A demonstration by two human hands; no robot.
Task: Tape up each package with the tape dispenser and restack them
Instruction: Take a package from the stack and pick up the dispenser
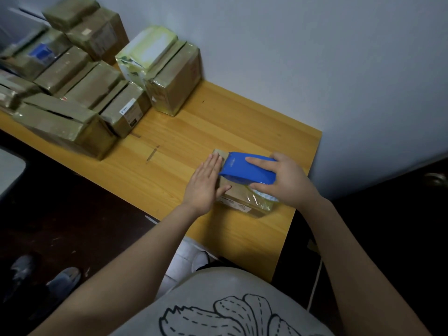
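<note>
Your left hand [206, 184] lies flat, fingers straight, pressing the left end of the small package [240, 202] near the right front edge of the worktop [218, 122]. Your right hand [283, 180] curls its fingers round the blue tape dispenser [244, 169], which rests on the package's top. The other packages [84, 76] sit stacked far left, well apart.

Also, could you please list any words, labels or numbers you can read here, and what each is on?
Nothing is legible.
Blue tape dispenser: small marking on its side, too blurred.
Package being taped: white label, print too small.
Stacked box: white label with a logo, blurred.
</note>
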